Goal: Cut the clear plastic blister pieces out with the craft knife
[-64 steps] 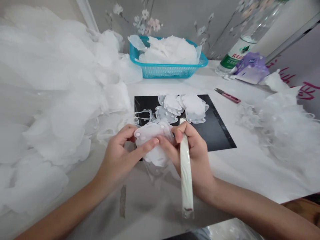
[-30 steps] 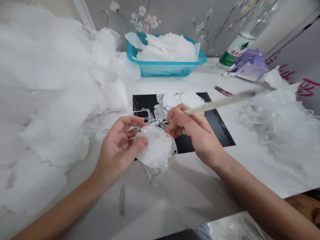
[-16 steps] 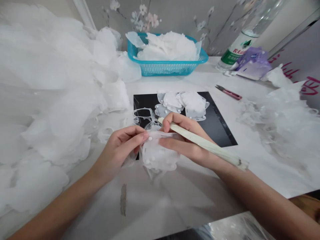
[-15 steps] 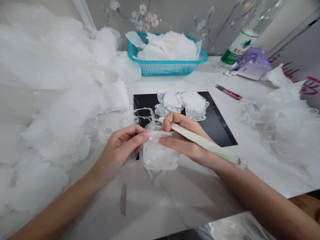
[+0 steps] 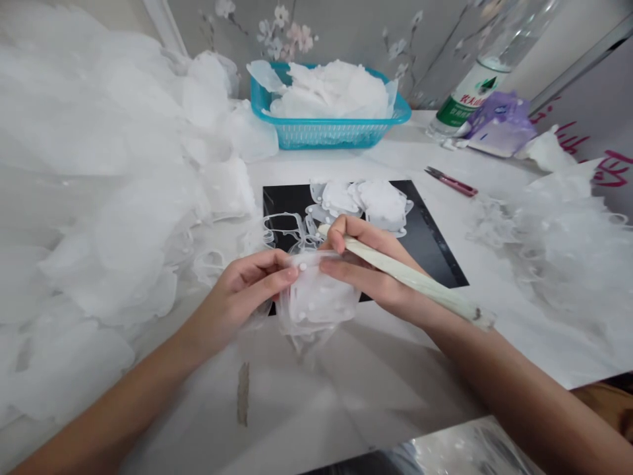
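Observation:
Between my two hands is a translucent white soft sheet piece [image 5: 324, 297] with small round white knobs along its edges. My left hand [image 5: 252, 284] pinches its upper left edge between thumb and fingers, beside one knob. My right hand [image 5: 368, 264] grips the upper right edge with thumb and index finger. A pale wrapped stick [image 5: 410, 274] is also tucked in my right hand, its far tip by the fingers and its thick end over the wrist. Just beyond lie thin clear outline scraps [image 5: 284, 221] and a pile of similar white pieces [image 5: 383, 201] on a black mat [image 5: 438, 254].
A large heap of white translucent pieces [image 5: 113, 165] fills the left side. At the back stands a blue basket [image 5: 336, 135] of white pieces. To the right are small pink-handled snips [image 5: 452, 181], a plastic bottle [image 5: 469, 92], a purple packet [image 5: 502, 125] and a scrap heap [image 5: 568, 244].
Both hands, still holding the piece, have shifted very slightly; its lower part has swung up and to the right. The stick stays in my right hand.

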A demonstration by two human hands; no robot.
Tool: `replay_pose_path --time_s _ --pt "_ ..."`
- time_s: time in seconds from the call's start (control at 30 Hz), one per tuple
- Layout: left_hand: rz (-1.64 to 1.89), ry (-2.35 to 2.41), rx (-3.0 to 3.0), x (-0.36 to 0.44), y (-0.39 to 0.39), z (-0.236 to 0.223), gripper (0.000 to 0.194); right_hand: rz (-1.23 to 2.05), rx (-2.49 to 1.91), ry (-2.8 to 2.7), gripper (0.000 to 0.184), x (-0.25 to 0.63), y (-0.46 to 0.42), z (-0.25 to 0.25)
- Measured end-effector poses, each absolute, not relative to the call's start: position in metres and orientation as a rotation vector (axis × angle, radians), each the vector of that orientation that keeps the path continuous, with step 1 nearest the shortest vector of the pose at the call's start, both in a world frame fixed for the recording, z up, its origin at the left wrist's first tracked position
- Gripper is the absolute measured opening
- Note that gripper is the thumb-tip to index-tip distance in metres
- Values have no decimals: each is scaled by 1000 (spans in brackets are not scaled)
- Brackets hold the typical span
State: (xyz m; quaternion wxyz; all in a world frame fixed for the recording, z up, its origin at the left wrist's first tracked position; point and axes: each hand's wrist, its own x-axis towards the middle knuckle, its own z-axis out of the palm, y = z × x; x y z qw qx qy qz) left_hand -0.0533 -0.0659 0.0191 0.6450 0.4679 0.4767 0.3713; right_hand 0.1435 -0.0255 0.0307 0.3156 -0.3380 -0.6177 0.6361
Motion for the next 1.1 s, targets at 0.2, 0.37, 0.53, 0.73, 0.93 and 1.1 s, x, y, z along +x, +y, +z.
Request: replay_pose_path --time_s 0.2,0.37,0.53,0.73,0.93,1.1 --pt "932 1165 1067 -49 -66 19 23 1524 -947 -1739 21 146 -24 37" --pt "1063 1296 1169 -47 -69 17 25 1458 -991 -1791 19 144 -25 37" --pt "1118 1313 1205 -43 -74 20 14 1396 -1035 -1719 24 141 -26 34" --pt "1219 1227 1323 -42 -74 19 21 1320 -1195 -1422 29 137 -25 28" --pt "963 1214 1263 -44 -71 17 13 1150 -1189 -1304 24 139 -19 22" --pt "868 1179 1107 -43 -72 14 29 925 -1137 -1338 23 139 -20 27"
